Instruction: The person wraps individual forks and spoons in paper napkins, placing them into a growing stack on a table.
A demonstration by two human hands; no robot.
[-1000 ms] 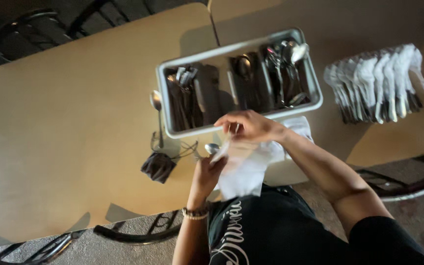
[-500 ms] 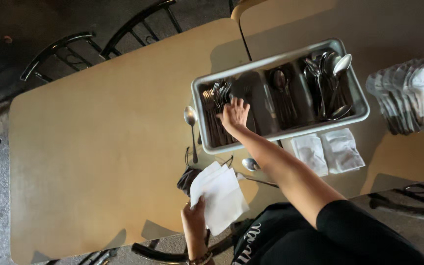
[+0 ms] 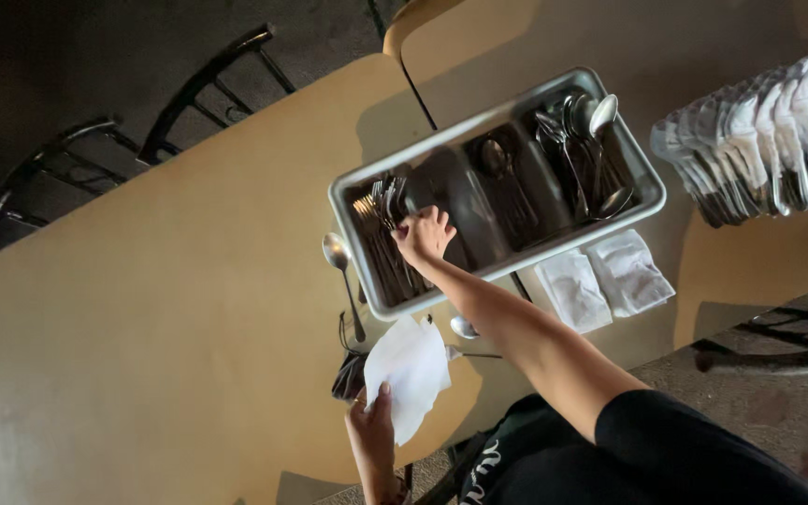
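Observation:
A grey metal cutlery tray (image 3: pixel 359 187) with several compartments sits on the tan table (image 3: pixel 161 309). My right hand (image 3: pixel 423 234) reaches into its left compartment and closes its fingers around the forks (image 3: pixel 381 210) there. My left hand (image 3: pixel 374 432) holds a white paper napkin (image 3: pixel 411 372) above the table's near edge. The tray's right compartment holds spoons (image 3: pixel 584 126).
A loose spoon (image 3: pixel 339 266) lies left of the tray, another spoon (image 3: pixel 465 327) just below it. Two folded white napkins (image 3: pixel 600 278) lie near the tray's right side. A row of napkin-wrapped cutlery (image 3: pixel 759 131) lies at far right. Dark chairs (image 3: pixel 123 140) stand beyond the table.
My right hand left the napkin and reached into the tray's fork compartment, closing on the forks. My left hand keeps the napkin, now lower and nearer the table edge.

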